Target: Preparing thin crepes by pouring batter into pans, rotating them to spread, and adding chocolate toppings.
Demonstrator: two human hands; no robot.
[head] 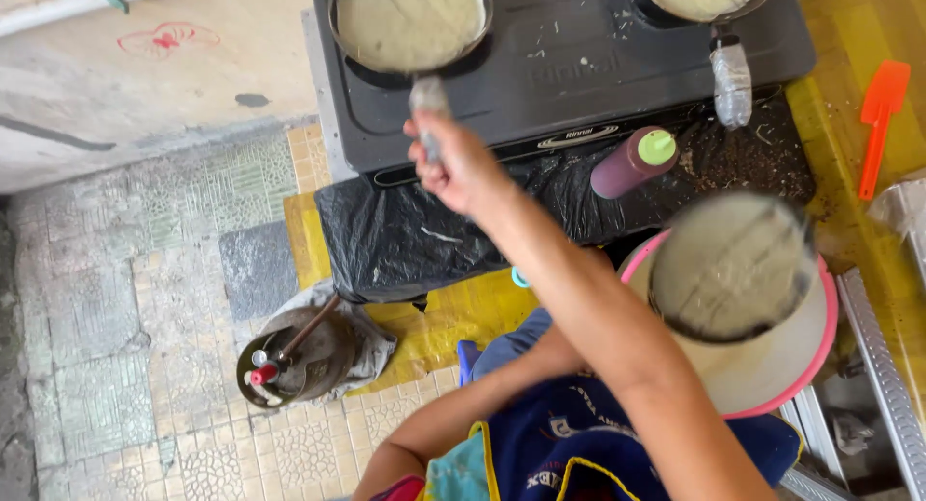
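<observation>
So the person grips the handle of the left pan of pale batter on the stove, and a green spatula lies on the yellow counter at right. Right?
Not quite: the spatula is orange, as the head view shows. The hand does grip the left pan handle on the stove.

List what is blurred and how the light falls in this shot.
In the head view, the round pan over the pink bowl is smeared by motion; the hand on the left pan's handle is slightly soft; light is even daylight, with mild sheen on the black stove and no hard shadows.
</observation>
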